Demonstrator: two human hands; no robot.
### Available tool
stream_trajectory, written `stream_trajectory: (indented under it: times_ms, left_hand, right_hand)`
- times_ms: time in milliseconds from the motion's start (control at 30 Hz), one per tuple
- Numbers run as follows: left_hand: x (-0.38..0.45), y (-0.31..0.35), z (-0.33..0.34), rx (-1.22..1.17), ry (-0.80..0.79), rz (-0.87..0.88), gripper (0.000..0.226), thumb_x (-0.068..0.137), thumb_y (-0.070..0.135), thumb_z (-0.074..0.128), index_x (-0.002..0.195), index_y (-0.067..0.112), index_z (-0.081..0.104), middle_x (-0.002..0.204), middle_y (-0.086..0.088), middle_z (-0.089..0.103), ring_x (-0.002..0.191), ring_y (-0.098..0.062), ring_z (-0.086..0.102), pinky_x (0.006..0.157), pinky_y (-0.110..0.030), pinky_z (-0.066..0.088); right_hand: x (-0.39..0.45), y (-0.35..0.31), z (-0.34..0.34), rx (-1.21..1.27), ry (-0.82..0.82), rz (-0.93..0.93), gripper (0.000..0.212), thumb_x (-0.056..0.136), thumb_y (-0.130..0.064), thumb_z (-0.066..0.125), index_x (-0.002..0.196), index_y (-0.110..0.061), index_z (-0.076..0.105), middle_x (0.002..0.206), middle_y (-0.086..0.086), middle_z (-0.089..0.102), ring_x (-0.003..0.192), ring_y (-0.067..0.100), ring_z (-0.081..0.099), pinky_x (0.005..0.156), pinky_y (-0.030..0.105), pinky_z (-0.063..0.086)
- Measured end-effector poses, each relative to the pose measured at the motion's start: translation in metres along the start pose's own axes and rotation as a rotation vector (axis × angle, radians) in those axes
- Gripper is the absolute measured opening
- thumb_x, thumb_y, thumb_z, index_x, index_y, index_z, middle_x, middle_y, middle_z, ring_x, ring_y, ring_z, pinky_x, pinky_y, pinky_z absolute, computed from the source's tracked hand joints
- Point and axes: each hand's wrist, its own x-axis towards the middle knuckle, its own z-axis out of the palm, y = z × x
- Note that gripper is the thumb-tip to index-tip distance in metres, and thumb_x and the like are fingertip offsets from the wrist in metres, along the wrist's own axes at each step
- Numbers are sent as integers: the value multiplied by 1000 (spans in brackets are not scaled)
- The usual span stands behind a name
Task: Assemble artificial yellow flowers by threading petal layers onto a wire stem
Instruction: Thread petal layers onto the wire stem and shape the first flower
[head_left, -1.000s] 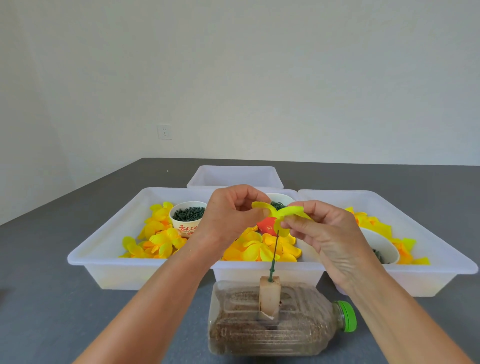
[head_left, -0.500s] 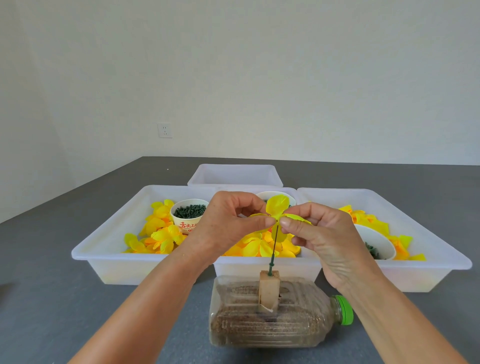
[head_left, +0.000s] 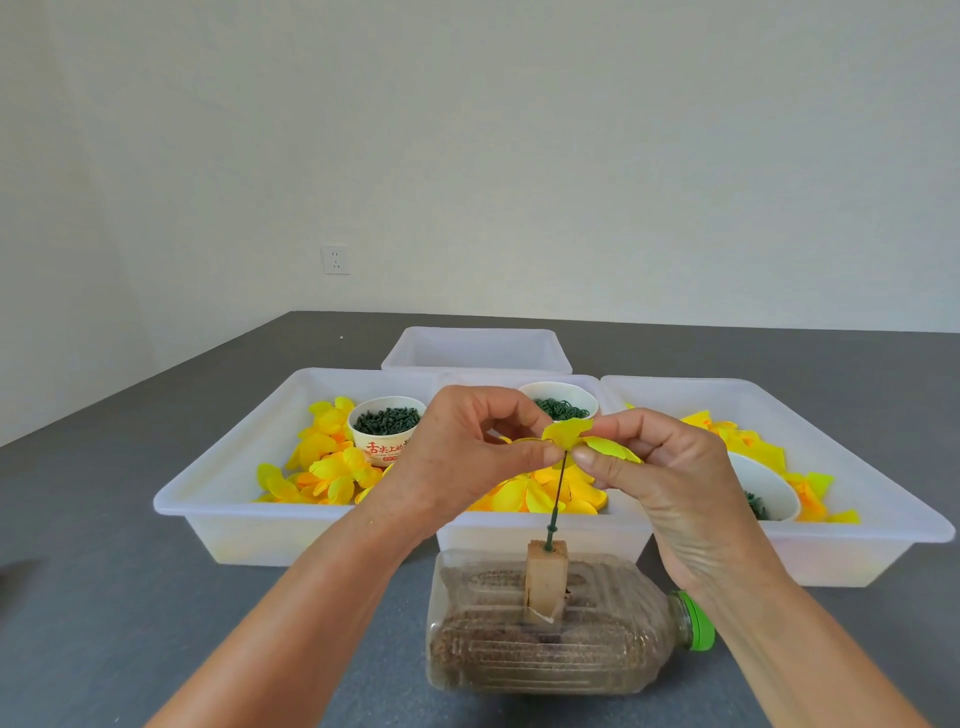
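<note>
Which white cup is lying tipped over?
The white cup in the right-hand tray, tilted with its mouth facing sideways. The printed cup and plain cup stand upright, filled with green pieces.

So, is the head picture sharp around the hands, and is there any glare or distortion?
Head view: soft, even light, no strong glare. The left hand, right hand, yellow fabric petal layer and thin green wire stem look reasonably sharp. The wide lens bows the grey table edges and the white plastic trays.
</note>
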Motion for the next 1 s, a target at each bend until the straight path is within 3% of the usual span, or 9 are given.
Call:
stream_trajectory:
  times_ms: [133, 333, 533, 700, 800, 900, 1000]
  left_hand:
    - [1, 0, 3, 53, 6, 36, 26, 70, 0, 77, 67, 26, 70, 70, 5, 68, 65, -7, 60, 65, -24, 52]
    - [-1, -1, 3, 113, 41, 62, 27, 72, 2, 76, 66, 27, 68, 70, 3, 68, 65, -10, 60, 67, -31, 53]
    - [-4, 0, 6, 187, 94, 143, 17, 71, 11, 78, 67, 23, 68, 68, 9, 65, 64, -8, 59, 65, -24, 53]
    - [-5, -2, 6, 158, 123, 134, 15, 70, 7, 79, 68, 19, 70, 69, -1, 69, 66, -14, 60, 67, -31, 53]
    - [-9, -5, 7, 209, 164, 264, 13, 69, 8, 77, 70, 20, 71, 72, 4, 68, 69, -14, 62, 68, -27, 53]
    - [-11, -11, 10, 384, 215, 440, 9, 70, 2, 71, 74, 10, 74, 79, 3, 67, 75, -7, 63, 73, -17, 49]
    - [-12, -16, 11, 495, 251, 502, 9, 71, 1, 69, 74, 7, 74, 83, 3, 66, 77, -12, 64, 72, -24, 51]
  right_hand:
    - [1, 3, -3, -5, 11, -15, 15, 51, -11, 74, 64, -18, 74, 69, 1, 73, 61, 6, 65, 55, 15, 49]
    - [-2, 4, -3, -34, -10, -50, 17, 52, -12, 75, 66, -21, 74, 68, 1, 72, 62, 8, 66, 58, 17, 52]
    - [-2, 5, 1, -147, 3, -167, 17, 58, -7, 77, 65, -22, 72, 70, 2, 73, 65, 11, 67, 61, 19, 53]
    - [-1, 7, 1, -188, -25, -225, 20, 60, -7, 80, 67, -24, 72, 71, -3, 73, 66, 8, 68, 62, 17, 53]
    - [-2, 12, -1, -334, 4, -298, 32, 60, 2, 81, 66, -27, 71, 73, -12, 72, 68, 8, 67, 65, 20, 54]
    - [-5, 13, -1, -504, 28, -458, 33, 63, -2, 68, 70, -34, 64, 75, -17, 69, 73, 2, 63, 67, 11, 47]
    - [-6, 15, -2, -568, 10, -548, 25, 66, 1, 66, 74, -23, 65, 80, -11, 67, 78, -1, 61, 68, 8, 44]
